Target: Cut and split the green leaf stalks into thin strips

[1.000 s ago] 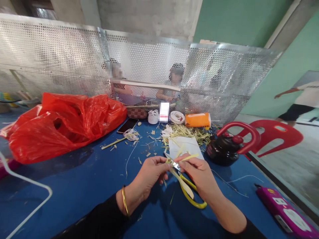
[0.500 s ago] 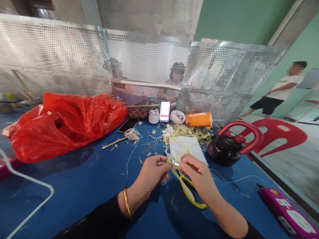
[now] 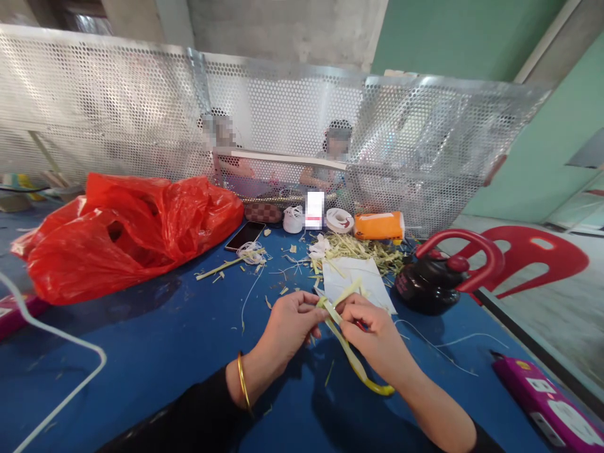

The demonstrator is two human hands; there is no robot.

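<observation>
Both your hands are closed in front of you, over the blue table. Your left hand, a gold bangle at its wrist, pinches the pale green strips between thumb and fingers. Your right hand grips the same work just beside it, thumb foremost, its remaining fingers curled. The strips sit between the two sets of fingertips; one end projects up toward the white sheet, and a longer tail slants down below the right hand. Yellow-handled scissors show partly under the work, one handle loop curving out below your right hand; whether that hand also bears on them, cannot tell. Beyond the sheet: a heap of plant trimmings, with an orange packet and a white roll behind it. To the right of the sheet, a black jug with red handle; nearer you on that side, a purple case. Left of the trimmings, a dark phone lies next to a red plastic bag. Two people are seen, blurred, through the perforated screen.
</observation>
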